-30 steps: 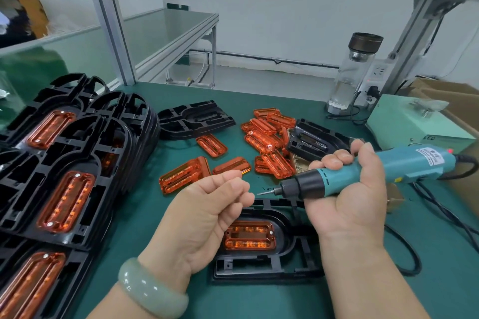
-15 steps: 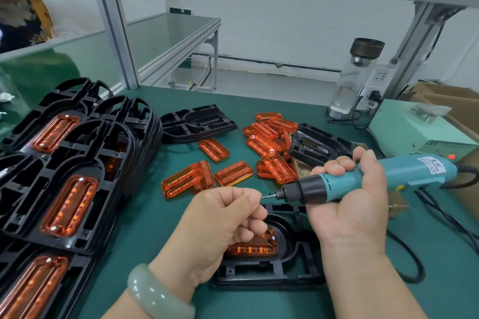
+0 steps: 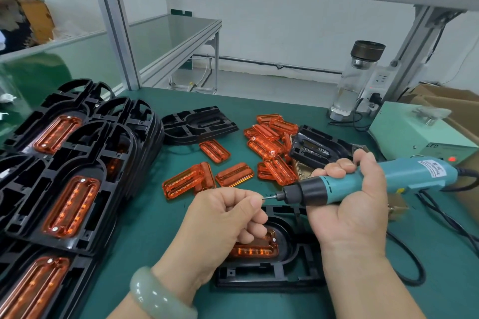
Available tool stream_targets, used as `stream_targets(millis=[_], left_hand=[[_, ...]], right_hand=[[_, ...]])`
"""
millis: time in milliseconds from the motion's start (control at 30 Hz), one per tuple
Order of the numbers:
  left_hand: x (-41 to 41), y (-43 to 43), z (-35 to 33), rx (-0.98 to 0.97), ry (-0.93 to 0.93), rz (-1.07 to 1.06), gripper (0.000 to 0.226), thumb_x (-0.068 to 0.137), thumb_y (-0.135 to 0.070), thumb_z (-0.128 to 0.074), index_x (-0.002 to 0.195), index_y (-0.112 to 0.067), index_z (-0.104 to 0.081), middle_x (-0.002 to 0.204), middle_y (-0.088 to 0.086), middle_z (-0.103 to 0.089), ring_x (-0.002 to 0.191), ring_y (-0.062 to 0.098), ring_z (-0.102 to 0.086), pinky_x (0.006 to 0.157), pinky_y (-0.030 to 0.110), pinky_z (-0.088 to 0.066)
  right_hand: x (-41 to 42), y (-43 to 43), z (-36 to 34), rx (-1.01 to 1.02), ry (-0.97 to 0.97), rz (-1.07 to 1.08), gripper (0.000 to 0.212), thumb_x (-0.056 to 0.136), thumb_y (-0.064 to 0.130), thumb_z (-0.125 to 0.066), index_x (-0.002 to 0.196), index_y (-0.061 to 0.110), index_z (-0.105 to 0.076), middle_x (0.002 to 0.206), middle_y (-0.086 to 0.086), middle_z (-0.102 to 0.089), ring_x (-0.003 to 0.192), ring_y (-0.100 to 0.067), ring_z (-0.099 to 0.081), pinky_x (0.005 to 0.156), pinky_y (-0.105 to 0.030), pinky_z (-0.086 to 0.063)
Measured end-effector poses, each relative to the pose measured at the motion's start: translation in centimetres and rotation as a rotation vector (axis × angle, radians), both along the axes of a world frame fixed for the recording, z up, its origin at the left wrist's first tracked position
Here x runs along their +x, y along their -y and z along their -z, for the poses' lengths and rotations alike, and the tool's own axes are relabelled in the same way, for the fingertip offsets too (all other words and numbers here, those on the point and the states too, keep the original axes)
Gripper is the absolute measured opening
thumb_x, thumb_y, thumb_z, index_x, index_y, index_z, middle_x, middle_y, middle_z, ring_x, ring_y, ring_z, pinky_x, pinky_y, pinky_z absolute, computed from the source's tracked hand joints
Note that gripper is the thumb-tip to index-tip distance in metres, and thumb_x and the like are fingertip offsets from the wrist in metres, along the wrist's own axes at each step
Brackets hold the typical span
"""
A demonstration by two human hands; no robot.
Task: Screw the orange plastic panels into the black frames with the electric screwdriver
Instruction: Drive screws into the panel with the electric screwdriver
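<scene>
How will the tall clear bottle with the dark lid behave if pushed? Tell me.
The tall clear bottle with the dark lid is narrow and upright, so a push near the top would probably tip it. It looks like glass, likely fragile. Round-bodied, it may roll once down on the green table.

My left hand (image 3: 220, 223) covers the left half of the orange panel (image 3: 259, 250) and part of the black frame (image 3: 272, 277) under it. Where its fingertips (image 3: 255, 202) meet the bit (image 3: 269, 197) of the electric screwdriver (image 3: 363, 184), anything pinched there is too small to tell. The tool's label (image 3: 432, 171) is unreadable. The stacked frames (image 3: 51, 215) run off the left and bottom edges, the cardboard box (image 3: 445, 101) off the right.
</scene>
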State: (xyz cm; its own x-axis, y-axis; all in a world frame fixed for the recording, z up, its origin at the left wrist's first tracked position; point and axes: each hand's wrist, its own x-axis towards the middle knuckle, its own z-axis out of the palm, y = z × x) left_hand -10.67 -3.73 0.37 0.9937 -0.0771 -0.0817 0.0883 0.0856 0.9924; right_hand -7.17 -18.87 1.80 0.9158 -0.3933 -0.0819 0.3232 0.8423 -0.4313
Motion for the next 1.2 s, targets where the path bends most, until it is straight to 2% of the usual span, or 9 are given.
stream_targets(millis=[167,400,467,600,667,867,1067,1200], left_hand=[[0.0,-0.2,0.1,0.101,0.057,-0.016,0.019,0.086,-0.019,-0.061,0.071,-0.024,-0.072,0.067,0.002,-0.071,0.058,0.010,-0.066,0.051,0.015,-0.047],[0.2,-0.9,-0.1,0.275,0.171,-0.020,0.026,0.086,-0.023,-0.061,0.062,-0.023,-0.068,0.060,-0.002,-0.068,0.052,0.006,-0.063,0.050,0.013,-0.046],[0.2,-0.8,0.0,0.247,0.146,-0.013,0.025,0.086,-0.021,-0.063,0.063,-0.024,-0.069,0.060,-0.001,-0.068,0.052,0.007,-0.063,0.049,0.014,-0.046],[0.1,0.1,0.1,0.015,0.039,-0.004,0.022,0.085,-0.015,-0.064,0.067,-0.023,-0.074,0.063,0.004,-0.069,0.054,0.010,-0.064,0.048,0.015,-0.046],[0.1,0.6,0.1,-0.038,0.034,-0.028,0.021,0.084,-0.013,-0.065,0.067,-0.021,-0.074,0.063,0.005,-0.069,0.054,0.011,-0.064,0.047,0.015,-0.046],[0.0,0.6,0.1,-0.018,0.087,-0.066,0.016,0.082,-0.014,-0.067,0.075,-0.025,-0.075,0.067,0.005,-0.072,0.058,0.012,-0.067,0.048,0.015,-0.047],[-0.2,0.5,0.0,-0.063,0.113,-0.021,0.028,0.087,-0.006,-0.061,0.086,-0.030,-0.075,0.078,0.005,-0.074,0.069,0.015,-0.071,0.054,0.016,-0.051],[-0.1,0.5,0.0,-0.036,0.128,-0.043,0.022,0.082,-0.014,-0.065,0.085,-0.034,-0.074,0.078,0.003,-0.074,0.069,0.014,-0.070,0.053,0.016,-0.050]], right_hand=[[0.0,-0.1,0.0,-0.012,0.021,-0.020,0.013,0.094,0.023,-0.058,0.082,0.025,-0.052,0.062,0.012,-0.049,0.050,-0.003,-0.046,0.057,-0.018,-0.044],[-0.1,-0.4,0.2,-0.074,0.099,-0.031,0.009,0.095,0.024,-0.054,0.087,0.025,-0.051,0.062,0.012,-0.048,0.050,-0.003,-0.045,0.059,-0.018,-0.043],[-0.2,-0.5,0.2,-0.076,0.100,-0.020,0.008,0.095,0.024,-0.054,0.088,0.025,-0.052,0.062,0.012,-0.049,0.050,-0.003,-0.045,0.058,-0.019,-0.043],[-0.2,-0.2,0.0,-0.045,0.080,0.013,0.011,0.095,0.024,-0.055,0.084,0.024,-0.052,0.062,0.012,-0.048,0.050,-0.003,-0.045,0.057,-0.018,-0.044],[-0.2,-0.2,0.0,-0.036,0.077,0.025,0.012,0.096,0.024,-0.055,0.084,0.024,-0.052,0.062,0.012,-0.048,0.051,-0.003,-0.045,0.057,-0.018,-0.043],[-0.2,-0.3,0.0,-0.038,0.056,0.028,0.012,0.096,0.024,-0.054,0.084,0.024,-0.051,0.062,0.012,-0.048,0.050,-0.003,-0.046,0.056,-0.017,-0.044],[-0.3,0.2,-0.4,-0.009,0.047,0.036,0.016,0.095,0.024,-0.055,0.080,0.023,-0.050,0.062,0.012,-0.047,0.050,-0.003,-0.045,0.056,-0.016,-0.043],[-0.3,0.3,-0.4,0.012,0.041,0.031,0.016,0.094,0.025,-0.056,0.079,0.023,-0.050,0.063,0.012,-0.047,0.050,-0.003,-0.045,0.055,-0.016,-0.043]])
